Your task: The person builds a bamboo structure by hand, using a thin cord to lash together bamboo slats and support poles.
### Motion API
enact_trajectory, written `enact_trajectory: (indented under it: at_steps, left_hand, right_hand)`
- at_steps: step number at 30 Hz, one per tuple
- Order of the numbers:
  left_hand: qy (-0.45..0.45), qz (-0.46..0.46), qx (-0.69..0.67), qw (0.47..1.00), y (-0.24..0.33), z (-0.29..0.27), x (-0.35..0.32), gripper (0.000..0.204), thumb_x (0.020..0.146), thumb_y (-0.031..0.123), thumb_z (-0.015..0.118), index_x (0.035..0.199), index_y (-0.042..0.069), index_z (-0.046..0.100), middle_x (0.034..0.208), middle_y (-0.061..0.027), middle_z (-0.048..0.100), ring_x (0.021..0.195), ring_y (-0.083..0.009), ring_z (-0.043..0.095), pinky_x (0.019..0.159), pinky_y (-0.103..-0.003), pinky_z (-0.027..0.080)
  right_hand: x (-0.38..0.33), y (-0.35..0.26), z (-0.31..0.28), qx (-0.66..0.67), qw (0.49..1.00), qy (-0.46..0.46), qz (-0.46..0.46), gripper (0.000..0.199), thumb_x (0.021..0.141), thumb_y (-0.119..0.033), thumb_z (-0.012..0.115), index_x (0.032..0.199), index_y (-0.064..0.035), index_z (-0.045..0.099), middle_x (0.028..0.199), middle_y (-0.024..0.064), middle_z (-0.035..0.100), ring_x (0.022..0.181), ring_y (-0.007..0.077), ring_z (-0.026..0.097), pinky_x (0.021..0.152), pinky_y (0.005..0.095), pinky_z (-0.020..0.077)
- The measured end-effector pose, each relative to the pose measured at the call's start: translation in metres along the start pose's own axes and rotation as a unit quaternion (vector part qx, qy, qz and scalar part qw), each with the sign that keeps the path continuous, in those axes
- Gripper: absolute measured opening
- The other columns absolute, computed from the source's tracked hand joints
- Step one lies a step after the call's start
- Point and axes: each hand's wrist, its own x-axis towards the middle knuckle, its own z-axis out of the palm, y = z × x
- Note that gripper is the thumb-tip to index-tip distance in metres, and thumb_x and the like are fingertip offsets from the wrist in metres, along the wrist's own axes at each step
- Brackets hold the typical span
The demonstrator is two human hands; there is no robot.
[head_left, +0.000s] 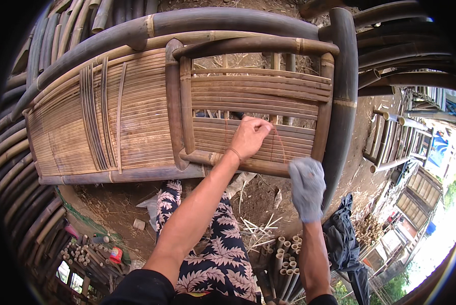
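Observation:
My bare left hand (251, 137) is closed, thumb against fingers, over the bamboo slats (256, 87) of a small panel frame (327, 96). What it pinches, if anything, is hidden; a dark object (237, 116) shows just behind its knuckles. From beside its fingertips, a thin orange string (281, 145) runs down to my right hand (308, 185). That hand wears a grey glove and is closed on the string beside the frame's near right corner. Gaps show above and between the two groups of slats. The panel rests on a bamboo bench (121, 177).
Loose bamboo strips (92, 122) lie on the bench's slatted left part. Bamboo poles (14, 168) stack along the left, with more poles (411, 51) at the upper right. Cut tubes (287, 259) stand near my legs, beside a dark cloth (342, 231). Thin offcuts (258, 231) litter the dirt.

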Motion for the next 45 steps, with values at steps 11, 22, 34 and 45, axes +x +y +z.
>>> enact_trajectory:
  at_steps: [11, 22, 34, 45]
  left_hand:
    - [-0.123, 0.436, 0.061, 0.889, 0.062, 0.079, -0.136, 0.013, 0.085, 0.016, 0.072, 0.092, 0.010, 0.063, 0.089, -0.0054, 0.056, 0.091, -0.0235, 0.060, 0.110, -0.051, 0.042]
    - [0.184, 0.245, 0.043, 0.951, 0.005, 0.029, -0.058, 0.033, 0.097, 0.023, 0.059, 0.123, 0.003, 0.062, 0.118, -0.0181, 0.060, 0.114, -0.0379, 0.057, 0.105, -0.048, 0.044]
    - [-0.007, 0.195, 0.196, 0.961, -0.046, 0.012, 0.035, 0.034, 0.095, 0.044, 0.060, 0.104, 0.015, 0.075, 0.099, -0.0078, 0.073, 0.097, -0.0290, 0.062, 0.094, -0.045, 0.031]
    - [0.049, 0.207, 0.186, 0.959, -0.051, 0.011, 0.034, 0.032, 0.089, 0.040, 0.070, 0.101, 0.010, 0.073, 0.097, -0.0065, 0.070, 0.102, -0.0270, 0.060, 0.095, -0.045, 0.038]
  right_hand:
    - [-0.025, 0.014, -0.108, 0.396, 0.819, 0.253, 0.330, 0.043, 0.106, -0.046, 0.046, 0.090, -0.0080, 0.057, 0.083, 0.0034, 0.054, 0.072, 0.0146, 0.053, 0.067, 0.0304, 0.0486]
    - [0.076, -0.013, -0.032, 0.325, 0.937, 0.048, 0.121, 0.031, 0.101, -0.022, 0.053, 0.091, 0.0052, 0.065, 0.084, 0.0124, 0.067, 0.075, 0.0220, 0.061, 0.087, 0.0352, 0.0498]
    - [-0.013, -0.004, 0.022, -0.139, 0.960, -0.238, -0.054, 0.020, 0.093, -0.016, 0.055, 0.101, -0.0029, 0.068, 0.076, 0.0169, 0.064, 0.081, 0.0377, 0.066, 0.079, 0.0480, 0.0524]
    - [-0.011, 0.032, -0.026, -0.138, 0.953, -0.263, 0.060, 0.013, 0.097, -0.015, 0.052, 0.092, -0.0055, 0.058, 0.081, 0.0132, 0.062, 0.078, 0.0336, 0.064, 0.069, 0.0451, 0.0518]
